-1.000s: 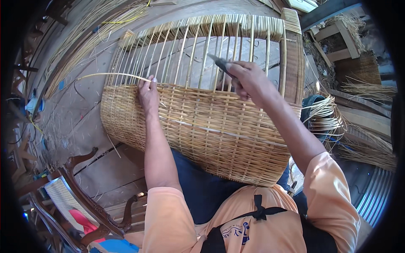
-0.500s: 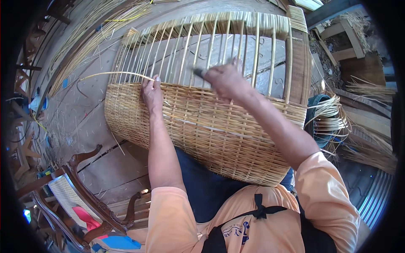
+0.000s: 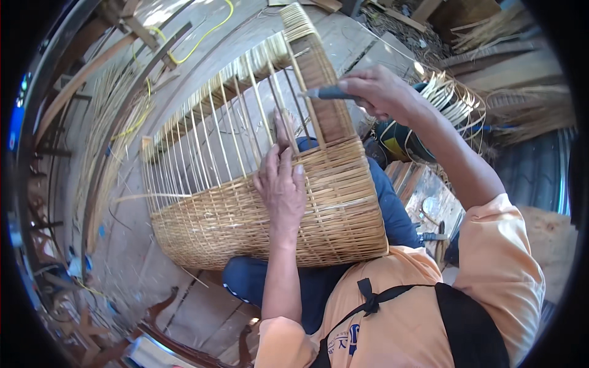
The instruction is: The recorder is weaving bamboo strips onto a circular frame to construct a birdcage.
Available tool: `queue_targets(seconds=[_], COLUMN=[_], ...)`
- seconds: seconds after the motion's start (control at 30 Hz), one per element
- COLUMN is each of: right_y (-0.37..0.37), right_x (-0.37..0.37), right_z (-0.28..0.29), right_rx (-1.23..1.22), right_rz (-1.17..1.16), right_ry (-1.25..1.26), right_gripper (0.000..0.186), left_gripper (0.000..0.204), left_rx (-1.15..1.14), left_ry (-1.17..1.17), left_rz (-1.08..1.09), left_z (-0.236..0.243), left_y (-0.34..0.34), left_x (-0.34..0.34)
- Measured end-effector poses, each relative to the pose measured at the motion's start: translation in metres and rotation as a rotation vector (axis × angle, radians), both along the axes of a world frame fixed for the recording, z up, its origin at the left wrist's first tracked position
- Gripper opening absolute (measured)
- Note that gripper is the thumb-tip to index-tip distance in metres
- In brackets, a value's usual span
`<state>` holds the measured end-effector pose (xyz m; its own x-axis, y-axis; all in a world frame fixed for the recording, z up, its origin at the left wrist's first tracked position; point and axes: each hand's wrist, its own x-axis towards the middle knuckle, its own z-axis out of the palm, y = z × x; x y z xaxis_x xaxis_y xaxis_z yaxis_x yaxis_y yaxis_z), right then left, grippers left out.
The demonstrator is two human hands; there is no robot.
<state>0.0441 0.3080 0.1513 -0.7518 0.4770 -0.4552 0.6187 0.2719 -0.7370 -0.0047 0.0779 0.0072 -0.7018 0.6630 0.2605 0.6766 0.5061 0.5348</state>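
Observation:
A partly woven rattan panel (image 3: pixel 343 208) lies tilted across my lap, its close weave toward me and bare upright rods (image 3: pixel 211 132) beyond it. My left hand (image 3: pixel 282 187) rests on the upper edge of the weave, fingers stretched out and thumb apart. In my right hand (image 3: pixel 383 92) is a tool with a dark grey handle (image 3: pixel 334 92), held above the panel's right side post. Its short tip points left toward the last rods; I cannot make out its exact kind. A loose rattan strand (image 3: pixel 153 196) sticks out leftward from the top of the weave.
A dark bucket (image 3: pixel 399 138) full of coiled rattan strands stands to the right. Long loose strands (image 3: pixel 101 141) and a yellow cord (image 3: pixel 202 40) lie on the floor at the left. Carved wooden furniture (image 3: pixel 165 343) is at lower left. A foot (image 3: pixel 283 127) shows behind the rods.
The panel has turned so its right end points nearer me and its far edge slopes down leftward. My left hand has left the strand and moved right along the weave. The tool has moved right.

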Motion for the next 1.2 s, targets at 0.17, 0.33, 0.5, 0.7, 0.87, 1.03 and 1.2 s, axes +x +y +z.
queue_targets(seconds=[0.17,0.33,0.5,0.7,0.87,1.03,1.2], right_y=[0.0,0.027,0.077,0.124,0.104,0.081,0.051], right_x=[-0.003,0.0,0.025,0.081,0.115,0.141,0.15], right_z=[0.002,-0.017,-0.014,-0.048,-0.075,-0.096,-0.1], right_rx=[0.095,0.042,-0.196,-0.504,-0.535,-0.536,-0.692], right_rz=[0.435,0.346,0.194,0.135,0.05,-0.184,-0.472], right_ry=[-0.218,-0.07,0.175,0.323,0.312,0.494,0.55], right_gripper=[0.031,0.034,0.033,0.031,0.024,0.035,0.034], left_gripper=[0.031,0.034,0.039,0.03,0.018,0.011,0.008], left_rx=[0.03,0.012,-0.044,0.042,0.118,0.112,0.159], left_ry=[-0.059,-0.035,-0.079,-0.067,-0.095,-0.226,-0.275], left_rz=[-0.003,0.04,0.013,0.042,-0.132,-0.063,-0.083], left_z=[-0.006,-0.007,-0.004,0.042,0.067,0.055,0.053], left_y=[0.002,0.011,0.012,0.056,0.108,0.114,0.123], left_x=[-0.005,-0.005,-0.013,0.018,0.03,0.033,0.028])
